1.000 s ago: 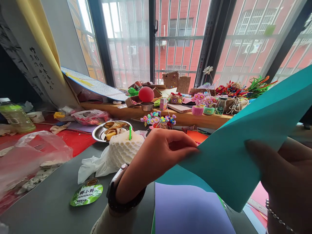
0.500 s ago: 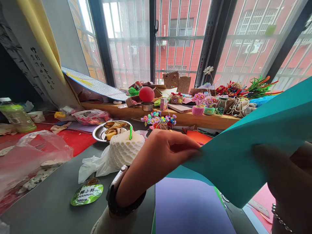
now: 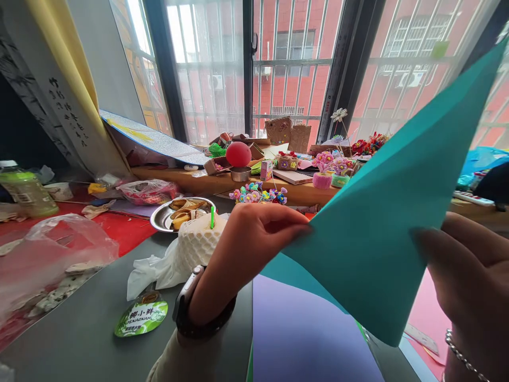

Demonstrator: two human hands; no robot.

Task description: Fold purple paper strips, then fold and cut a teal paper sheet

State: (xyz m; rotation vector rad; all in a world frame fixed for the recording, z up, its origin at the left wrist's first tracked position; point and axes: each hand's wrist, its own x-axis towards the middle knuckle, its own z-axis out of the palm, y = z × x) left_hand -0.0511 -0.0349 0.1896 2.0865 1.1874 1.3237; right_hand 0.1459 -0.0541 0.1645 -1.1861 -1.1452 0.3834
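A sheet of teal paper [image 3: 382, 228] hangs in the air between my hands, its upper part rising to a point at the right. My left hand [image 3: 258, 233], with a watch on the wrist, pinches the sheet's left corner between thumb and fingers. On the other side, my right hand [image 3: 469, 270] grips the right edge with its thumb on the near face; its fingers are partly hidden behind the paper. Beneath, a purple sheet [image 3: 306, 334] lies on the grey table, with another teal sheet [image 3: 306, 278] showing just behind it.
Left of my forearm stands a coconut [image 3: 199, 246] in white foam netting with a green straw. Behind it is a metal plate [image 3: 159, 218] of banana peels. A green round tag [image 3: 141, 318] lies in front. Pipe-cleaner flowers [image 3: 258, 193] and a red ball [image 3: 238, 154] sit near the windowsill.
The teal paper has swung more upright, narrowing at the top right. My left hand has shifted slightly left and up, and more of my right hand shows beside the sheet.
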